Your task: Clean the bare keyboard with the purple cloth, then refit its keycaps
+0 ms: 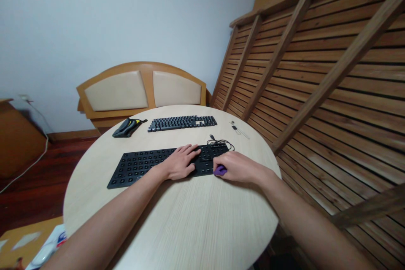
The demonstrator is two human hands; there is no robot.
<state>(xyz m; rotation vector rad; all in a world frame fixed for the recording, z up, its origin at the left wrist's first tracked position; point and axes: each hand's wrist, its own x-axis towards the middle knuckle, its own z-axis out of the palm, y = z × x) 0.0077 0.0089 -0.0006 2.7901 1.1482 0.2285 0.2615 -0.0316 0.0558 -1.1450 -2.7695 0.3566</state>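
A black keyboard base point(139, 164) with its keycaps off and its switches bare lies across the table in front of me. Flat on its right half rests my left hand point(180, 163), fingers spread. My right hand point(236, 167) is closed around a bunched purple cloth point(220, 171) at the keyboard's lower right corner. The cloth appears to touch the keyboard's edge; most of it is hidden in the fist. A coiled black USB cable point(228, 143) lies at the keyboard's upper right.
Loose dark keycaps point(177, 123) are laid out in keyboard order farther back. A black, grey and yellow folded item point(128, 128), perhaps gloves, sits left. Small metal tools point(236, 129) lie right. Around the round table point(190, 228) stand a headboard point(142, 67) and a slatted wooden frame point(303, 76).
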